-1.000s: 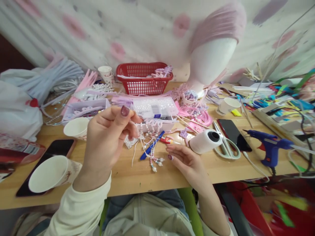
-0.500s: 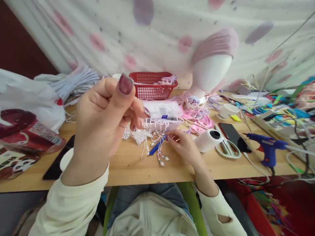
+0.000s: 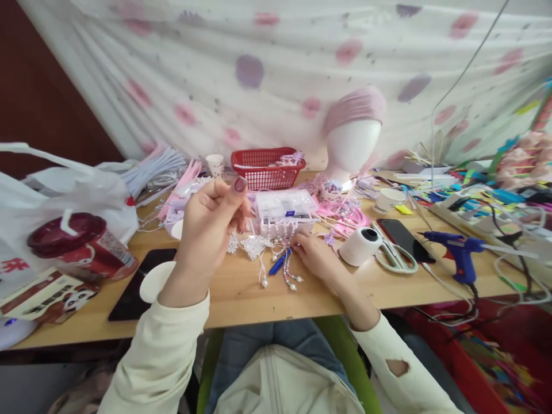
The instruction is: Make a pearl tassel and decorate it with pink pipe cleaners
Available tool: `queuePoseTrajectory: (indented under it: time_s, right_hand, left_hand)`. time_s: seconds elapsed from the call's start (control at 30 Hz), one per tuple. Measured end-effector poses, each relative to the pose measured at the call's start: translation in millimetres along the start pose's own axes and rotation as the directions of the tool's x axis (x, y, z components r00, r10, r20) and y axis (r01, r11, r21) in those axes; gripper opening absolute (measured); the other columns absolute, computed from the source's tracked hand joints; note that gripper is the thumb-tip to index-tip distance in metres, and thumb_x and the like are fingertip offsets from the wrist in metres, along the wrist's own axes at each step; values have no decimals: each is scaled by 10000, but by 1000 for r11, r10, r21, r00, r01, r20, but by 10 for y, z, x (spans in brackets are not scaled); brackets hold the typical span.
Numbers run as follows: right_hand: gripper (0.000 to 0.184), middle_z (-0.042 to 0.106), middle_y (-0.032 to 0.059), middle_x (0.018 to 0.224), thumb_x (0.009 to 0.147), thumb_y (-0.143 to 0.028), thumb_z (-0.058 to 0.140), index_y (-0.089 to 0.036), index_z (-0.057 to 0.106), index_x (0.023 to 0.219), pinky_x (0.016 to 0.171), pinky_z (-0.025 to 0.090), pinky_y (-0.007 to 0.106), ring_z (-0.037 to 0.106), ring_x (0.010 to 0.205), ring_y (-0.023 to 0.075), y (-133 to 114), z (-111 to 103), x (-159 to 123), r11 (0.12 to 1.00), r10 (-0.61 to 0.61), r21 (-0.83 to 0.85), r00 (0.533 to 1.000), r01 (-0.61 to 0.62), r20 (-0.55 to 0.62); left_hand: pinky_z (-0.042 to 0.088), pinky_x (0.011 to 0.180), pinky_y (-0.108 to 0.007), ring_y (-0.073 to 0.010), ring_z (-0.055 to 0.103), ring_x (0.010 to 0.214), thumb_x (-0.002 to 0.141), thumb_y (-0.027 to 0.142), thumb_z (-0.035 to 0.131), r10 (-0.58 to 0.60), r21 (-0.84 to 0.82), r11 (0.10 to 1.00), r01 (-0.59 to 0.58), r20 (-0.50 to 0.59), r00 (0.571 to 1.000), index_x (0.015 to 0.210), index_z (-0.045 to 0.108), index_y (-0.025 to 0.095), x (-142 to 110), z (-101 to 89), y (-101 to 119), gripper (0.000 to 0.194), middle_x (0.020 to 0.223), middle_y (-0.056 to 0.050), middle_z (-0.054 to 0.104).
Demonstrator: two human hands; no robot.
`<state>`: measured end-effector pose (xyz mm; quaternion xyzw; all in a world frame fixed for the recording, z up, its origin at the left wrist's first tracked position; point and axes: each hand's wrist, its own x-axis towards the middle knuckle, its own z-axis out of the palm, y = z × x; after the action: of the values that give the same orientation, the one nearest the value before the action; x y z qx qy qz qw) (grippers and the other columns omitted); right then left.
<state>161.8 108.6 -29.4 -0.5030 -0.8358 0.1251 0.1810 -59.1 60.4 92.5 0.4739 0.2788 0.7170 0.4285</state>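
Note:
My left hand (image 3: 214, 230) is raised above the table, thumb and forefinger pinched together. Whatever lies in that pinch is too small to make out. Lower down and to the right, my right hand (image 3: 314, 253) rests near the tabletop, its bent fingertips closed at the top of the beaded strands (image 3: 288, 273). These are pink and white, with larger pearls at their ends. Beside those fingertips lies a blue tool (image 3: 279, 262), partly covered by white thread. A heap of white pearl beads (image 3: 254, 246) lies between the hands, in front of a clear-lidded bead box (image 3: 284, 202).
A thread spool (image 3: 357, 247), scissors (image 3: 397, 256), a phone (image 3: 407, 238) and a blue glue gun (image 3: 459, 250) lie to the right. Behind stand a red basket (image 3: 267, 175) and a head form (image 3: 353, 144). A drink cup (image 3: 101, 247) and black tablet (image 3: 129, 302) are left.
My left hand has drawn away from the camera, down toward the table, still pinched. My right hand stays at the beaded strands. The view has shifted, showing more of the left side.

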Motion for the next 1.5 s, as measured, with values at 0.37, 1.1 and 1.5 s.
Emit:
queuePoseTrajectory:
  time_s: [0.37, 1.1, 1.5]
  right_hand:
    - [159, 690, 98, 1103, 1003, -157, 553, -203, 697, 957, 846, 482, 311, 679, 972, 229, 17, 42, 28, 998, -55, 19, 998, 56, -34]
    - [154, 727, 47, 868, 1013, -167, 506, -184, 658, 1009, 675, 444, 272, 644, 746, 180, -522, -1266, 37, 886, -430, 0, 822, 463, -373]
    - [190, 724, -35, 798, 910, -16, 598, -178, 696, 890, 676, 456, 242, 642, 708, 124, -871, -1716, 295, 833, -542, -145, 737, 533, -404]
  left_hand:
    - [317, 355, -175, -48, 461, 385, 537, 499, 997, -109, 2, 994, 109, -29, 994, 549, 584, 195, -48, -43, 72, 513, 492, 52, 567]
    - [523, 659, -269, -162, 691, 644, 933, 388, 718, 55, 548, 829, -115, 124, 991, 761, 638, 217, 191, 126, 29, 256, 725, -47, 795]
    - [462, 436, -231, -135, 603, 425, 981, 389, 671, -140, 415, 907, 67, 149, 979, 785, 531, 224, 465, 658, 48, 292, 504, 45, 617]
